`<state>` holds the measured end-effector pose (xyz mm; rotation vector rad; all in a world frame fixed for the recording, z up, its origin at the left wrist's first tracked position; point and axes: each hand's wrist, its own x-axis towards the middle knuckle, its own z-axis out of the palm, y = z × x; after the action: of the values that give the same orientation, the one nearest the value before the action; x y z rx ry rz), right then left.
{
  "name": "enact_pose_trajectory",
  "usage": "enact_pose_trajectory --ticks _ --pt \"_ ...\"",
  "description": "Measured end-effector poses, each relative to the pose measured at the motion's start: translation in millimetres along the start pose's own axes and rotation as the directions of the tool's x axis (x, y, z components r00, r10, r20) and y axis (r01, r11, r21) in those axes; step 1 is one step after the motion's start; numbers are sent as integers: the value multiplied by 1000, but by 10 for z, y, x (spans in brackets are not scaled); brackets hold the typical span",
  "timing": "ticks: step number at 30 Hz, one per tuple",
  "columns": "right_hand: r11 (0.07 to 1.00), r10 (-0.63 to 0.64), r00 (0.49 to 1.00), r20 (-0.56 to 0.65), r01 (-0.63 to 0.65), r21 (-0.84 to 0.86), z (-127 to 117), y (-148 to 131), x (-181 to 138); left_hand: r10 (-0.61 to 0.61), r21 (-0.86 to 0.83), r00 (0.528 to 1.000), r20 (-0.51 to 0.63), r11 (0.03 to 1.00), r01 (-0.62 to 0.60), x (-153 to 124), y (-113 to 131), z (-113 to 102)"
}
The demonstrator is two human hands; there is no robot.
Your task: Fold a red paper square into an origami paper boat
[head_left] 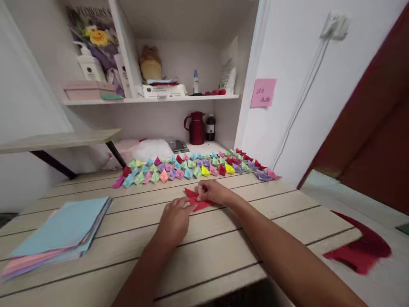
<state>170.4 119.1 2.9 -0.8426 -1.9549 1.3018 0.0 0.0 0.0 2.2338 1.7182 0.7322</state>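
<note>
A partly folded sheet of red origami paper point(200, 205) lies on the striped wooden table, between my two hands. My left hand point(175, 219) rests at its left side, with the fingertips pressing the paper down and the fingers fairly spread. From the right, my right hand point(212, 192) pinches part of the red paper between thumb and finger; its other fingers are curled, and the hand covers the paper's right side. Behind it stand rows of small folded paper pieces point(171, 175) in many colours.
A stack of coloured paper point(64, 228), light blue on top, lies at the left. A small raised shelf point(60, 138) stands at the back left. Against the back are a dark red jug point(197, 130) and a dark bottle point(210, 128). The table's right corner point(354, 232) overhangs the floor.
</note>
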Motion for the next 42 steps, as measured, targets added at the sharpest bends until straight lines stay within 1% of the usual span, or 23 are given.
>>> enact_pose_trajectory --ticks 3,6,8,9,10,11,13,14,15,17,20,22,26,32,35,38,40,42 --pt "1000 -25 998 -52 26 18 5 -11 27 -37 -28 997 -60 999 36 32 2 2" --pt "997 -59 990 -125 64 36 16 -24 54 -105 -86 982 -154 992 93 64 -10 33" --pt "994 -88 981 -174 97 46 24 -40 69 -179 -171 959 -219 975 143 85 -14 57" --pt "992 -104 975 -197 116 49 29 -52 74 -235 -253 941 -245 952 171 95 -11 63" --pt "989 -122 968 -218 136 51 33 -69 77 -306 -384 915 -262 903 192 106 -3 62" --pt "987 -139 962 -236 155 50 39 -89 75 -379 -526 888 -261 827 199 115 10 55" --pt "981 -172 949 -262 190 44 58 -140 62 -488 -758 848 -207 628 176 131 46 22" --pt "977 -198 941 -275 214 27 73 -167 50 -511 -817 841 -175 552 165 137 64 0" --pt "970 -233 930 -286 243 -1 91 -195 37 -521 -852 841 -148 499 159 140 80 -21" --pt "944 -331 895 -299 319 -90 137 -245 8 -522 -873 845 -117 459 163 145 98 -53" --pt "896 -444 847 -292 407 -180 212 -299 -26 -537 -890 834 -124 433 147 148 84 -59" --pt "882 -469 831 -297 430 -190 248 -321 -40 -556 -906 820 -136 406 125 151 57 -43" --pt "883 -469 817 -335 432 -182 280 -353 -59 -580 -936 804 -132 339 91 145 11 -10" --pt "894 -438 833 -338 441 -72 304 -435 -107 -586 -969 800 -127 246 27 118 -14 -27" --pt "898 -382 866 -323 431 93 292 -488 -125 -576 -981 808 -121 193 -9 124 -25 -72" --pt "881 -272 918 -288 358 309 251 -509 -123 -561 -989 821 -107 142 -33 126 -29 -126" --pt "877 -202 950 -240 284 387 224 -496 -113 -537 -993 839 -88 116 -30 122 -17 -158" --pt "871 -161 971 -177 224 437 210 -472 -103 -490 -996 870 -53 88 -11 116 12 -181"
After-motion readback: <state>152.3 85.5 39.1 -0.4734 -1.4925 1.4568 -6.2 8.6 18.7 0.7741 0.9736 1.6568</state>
